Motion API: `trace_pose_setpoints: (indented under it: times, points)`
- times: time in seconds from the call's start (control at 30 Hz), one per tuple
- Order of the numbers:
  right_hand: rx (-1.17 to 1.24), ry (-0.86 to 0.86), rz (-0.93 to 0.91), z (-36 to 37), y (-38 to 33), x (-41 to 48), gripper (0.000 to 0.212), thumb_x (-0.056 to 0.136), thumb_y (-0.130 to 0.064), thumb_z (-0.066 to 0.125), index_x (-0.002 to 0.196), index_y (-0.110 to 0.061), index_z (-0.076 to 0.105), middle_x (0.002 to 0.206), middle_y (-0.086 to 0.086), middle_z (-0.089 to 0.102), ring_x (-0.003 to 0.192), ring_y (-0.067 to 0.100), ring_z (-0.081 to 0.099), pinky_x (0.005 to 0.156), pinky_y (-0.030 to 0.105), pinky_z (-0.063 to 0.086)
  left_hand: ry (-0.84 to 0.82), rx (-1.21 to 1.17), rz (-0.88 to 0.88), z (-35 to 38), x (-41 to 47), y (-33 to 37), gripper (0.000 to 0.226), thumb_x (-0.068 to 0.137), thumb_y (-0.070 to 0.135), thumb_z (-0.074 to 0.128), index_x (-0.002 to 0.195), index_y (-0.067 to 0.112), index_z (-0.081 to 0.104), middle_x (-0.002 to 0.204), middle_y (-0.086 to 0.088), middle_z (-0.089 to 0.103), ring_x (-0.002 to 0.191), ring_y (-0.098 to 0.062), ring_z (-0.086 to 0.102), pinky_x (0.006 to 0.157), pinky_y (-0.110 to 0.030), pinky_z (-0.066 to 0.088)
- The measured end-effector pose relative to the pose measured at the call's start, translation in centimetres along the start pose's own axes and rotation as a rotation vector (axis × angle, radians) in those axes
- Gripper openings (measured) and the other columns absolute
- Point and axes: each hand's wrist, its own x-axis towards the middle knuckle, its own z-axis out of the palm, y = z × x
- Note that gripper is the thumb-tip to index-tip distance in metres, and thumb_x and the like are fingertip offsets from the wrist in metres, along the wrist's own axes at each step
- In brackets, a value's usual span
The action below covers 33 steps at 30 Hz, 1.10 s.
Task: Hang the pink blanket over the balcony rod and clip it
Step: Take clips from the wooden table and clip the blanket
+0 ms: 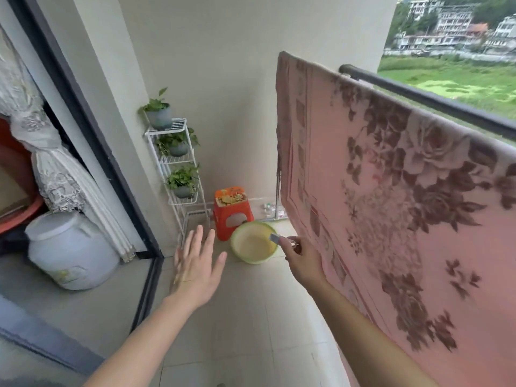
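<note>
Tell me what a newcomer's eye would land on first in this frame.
The pink blanket with dark roses, already draped over the balcony rod, fills the right side. At centre, the right hand pinches a small grey clip beside the blanket's edge, while the left hand hovers open with fingers spread. Behind them on the floor stand a green basin and an orange stool.

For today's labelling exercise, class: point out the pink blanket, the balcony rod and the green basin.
pink blanket (391, 191), head view, on its flowered middle.
balcony rod (432, 101), head view, on the bare dark bar.
green basin (251, 245), head view, on its bare inside.
</note>
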Motion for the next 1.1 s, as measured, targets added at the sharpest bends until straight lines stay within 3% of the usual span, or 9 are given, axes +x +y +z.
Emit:
trace_pose_setpoints:
  times: [0.1,0.17,0.27,0.4,0.57,0.7,0.87,1.0,1.1]
  points:
    - [-0.015,0.007,-0.026,5.0,-1.0,7.3,0.045,0.076,-0.068,0.065,0.087,-0.025,0.073,0.057,-0.014,0.053,0.053,0.000,0.048,0.052,0.015,0.033,-0.005,-0.011,0.001,1.3,7.9,-3.7,0.065,0.102,0.054,0.025,0.158,0.025,0.011,0.167,-0.002,-0.003,0.153,-0.021,-0.002,0.123,-0.047,0.005]
    - [-0.022,0.010,-0.010,8.3,-2.2,12.1,0.040,0.075,-0.064,0.070,0.088,-0.027,0.076,0.056,-0.014,0.054,0.052,-0.001,0.047,0.049,0.012,0.033,-0.039,-0.042,-0.008,1.5,13.8,-6.0,0.066,0.101,0.054,0.025,0.159,0.025,0.010,0.167,-0.002,-0.005,0.153,-0.021,-0.002,0.123,-0.049,0.007]
    - [-0.009,0.055,0.019,11.2,-4.4,18.5,0.028,0.076,-0.048,0.078,0.093,-0.026,0.075,0.066,-0.013,0.062,0.061,-0.002,0.055,0.058,0.011,0.038,-0.084,-0.023,0.039,0.9,22.7,-7.9,0.067,0.101,0.056,0.023,0.159,0.025,0.007,0.166,-0.001,-0.006,0.153,-0.021,-0.004,0.122,-0.047,0.006]
    - [-0.008,0.104,0.064,12.4,-6.1,27.2,0.034,0.075,-0.034,0.082,0.106,-0.023,0.073,0.078,-0.011,0.066,0.072,0.008,0.061,0.072,0.033,0.054,-0.121,-0.036,0.101,1.1,33.1,-7.9,0.067,0.102,0.053,0.027,0.159,0.024,0.006,0.166,-0.002,-0.005,0.152,-0.022,-0.003,0.122,-0.045,0.004]
    - [-0.004,0.133,0.077,13.3,-6.0,37.4,0.031,0.076,-0.022,0.079,0.106,-0.024,0.074,0.082,-0.006,0.071,0.069,0.008,0.061,0.070,0.027,0.048,-0.180,-0.053,0.125,5.3,44.3,-7.3,0.069,0.101,0.053,0.033,0.158,0.024,0.009,0.166,-0.004,-0.003,0.152,-0.023,0.000,0.123,-0.046,0.005]
    - [0.002,0.152,0.075,14.6,-5.9,46.9,0.011,0.083,-0.034,0.076,0.078,-0.035,0.066,0.067,-0.012,0.063,0.065,0.010,0.057,0.062,0.025,0.043,-0.222,-0.037,0.138,8.8,53.7,-6.5,0.069,0.101,0.054,0.031,0.158,0.026,0.004,0.166,-0.002,-0.008,0.153,-0.023,-0.001,0.123,-0.046,0.005]
    - [-0.017,0.158,0.105,15.1,-7.6,60.4,0.040,0.084,-0.057,0.067,0.064,-0.022,0.065,0.061,0.001,0.061,0.060,0.013,0.055,0.058,0.028,0.038,-0.322,-0.069,0.081,9.6,67.0,-5.4,0.074,0.101,0.055,0.035,0.158,0.027,-0.002,0.164,-0.001,-0.018,0.152,-0.031,-0.003,0.122,-0.049,0.005]
    - [-0.077,0.155,0.082,15.0,-9.8,70.1,0.048,0.085,-0.061,0.065,0.062,-0.018,0.069,0.057,0.011,0.058,0.054,0.015,0.050,0.055,0.029,0.037,-0.304,-0.101,0.050,8.9,76.8,-4.8,0.075,0.100,0.053,0.038,0.158,0.027,-0.001,0.165,0.003,-0.015,0.152,-0.034,0.003,0.120,-0.053,0.015]
    - [-0.084,0.146,0.083,15.6,-10.7,75.3,0.043,0.084,-0.058,0.067,0.064,-0.020,0.071,0.053,0.002,0.052,0.052,0.012,0.048,0.055,0.028,0.036,-0.314,-0.126,0.060,9.9,82.3,-5.0,0.075,0.100,0.052,0.040,0.158,0.025,0.002,0.166,0.004,-0.010,0.152,-0.031,0.005,0.121,-0.051,0.017]
